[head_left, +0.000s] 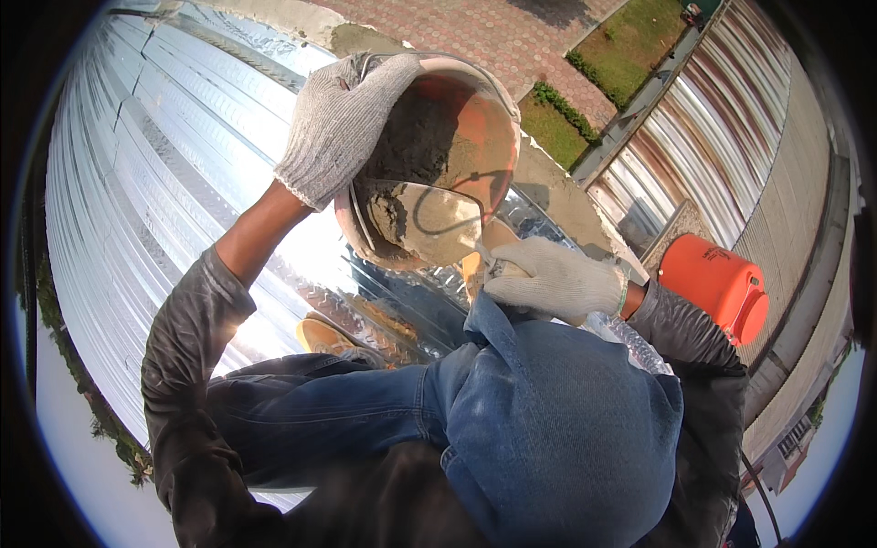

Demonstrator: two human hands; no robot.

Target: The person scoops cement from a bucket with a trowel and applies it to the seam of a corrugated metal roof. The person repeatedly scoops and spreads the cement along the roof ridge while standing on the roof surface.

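Observation:
A bucket (495, 137) with an orange inside tilts in front of me, grey wet mortar (413, 142) lying against its wall. My left hand (340, 128), in a white knit glove, is closed over the bucket's far left rim. Also gloved, my right hand (562, 281) grips the handle of a trowel at the bucket's near right side. The trowel's blade (443, 226) reaches into the bucket, and a lump of mortar sits on its left part. The wire handle of the bucket shows near its rim.
Ribbed shiny metal sheeting (164, 183) spreads to the left and under me. An orange jug (703, 279) stands at the right, beside a corrugated roof (703, 128). A mortar-covered ledge (566, 205) runs along the edge, with brick paving (475, 36) far below. My shoe (324, 336) rests on the sheeting.

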